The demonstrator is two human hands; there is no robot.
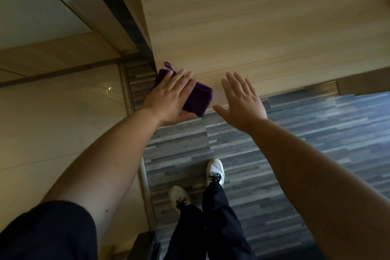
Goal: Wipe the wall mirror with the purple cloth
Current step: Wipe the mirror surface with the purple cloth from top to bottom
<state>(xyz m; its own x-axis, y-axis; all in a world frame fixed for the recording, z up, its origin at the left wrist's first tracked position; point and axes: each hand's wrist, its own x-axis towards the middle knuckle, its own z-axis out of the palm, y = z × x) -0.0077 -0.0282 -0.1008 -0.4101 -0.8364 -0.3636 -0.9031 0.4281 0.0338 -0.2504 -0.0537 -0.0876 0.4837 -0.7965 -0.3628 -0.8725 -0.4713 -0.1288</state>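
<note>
- Head view looks pretty much straight down: a person stands by a light wooden tabletop (263, 27), with grey plank floor (274, 143) and white shoes (215, 172) below.
- Purple cloth (198, 97) is folded into a thick little pad and sits at the near-left corner of the tabletop, partly hanging past the near edge. A small hanging loop (168, 65) pokes out at its far end, close to the left edge.
- Left hand (168, 101) lies flat on top of the cloth, fingers together and stretched out, thumb tucked under the overhanging near side. Looks like a pinch about to happen, not a closed grab yet.
- Right hand (242, 101) hovers just beside the cloth with fingers spread wide, holding nothing. Can't tell if it touches the tabletop.
- Handling guess: soft, light, floppy microfibre-type stuff. Nothing breakable, but the folds will probably fall open if it's lifted by one layer, so pinching the whole stack at that overhanging edge seems smartest. The loop works too, though it'd just dangle.
- Room to move: the rest of the tabletop in view is bare, so sliding the cloth toward the near edge is easy.
- Left side is tighter: a dark frame strip (126, 17) runs right along the tabletop's left edge, with a glossy pale panel (52, 122) beyond it. That might be the mirror, honestly can't tell from this angle.
</note>
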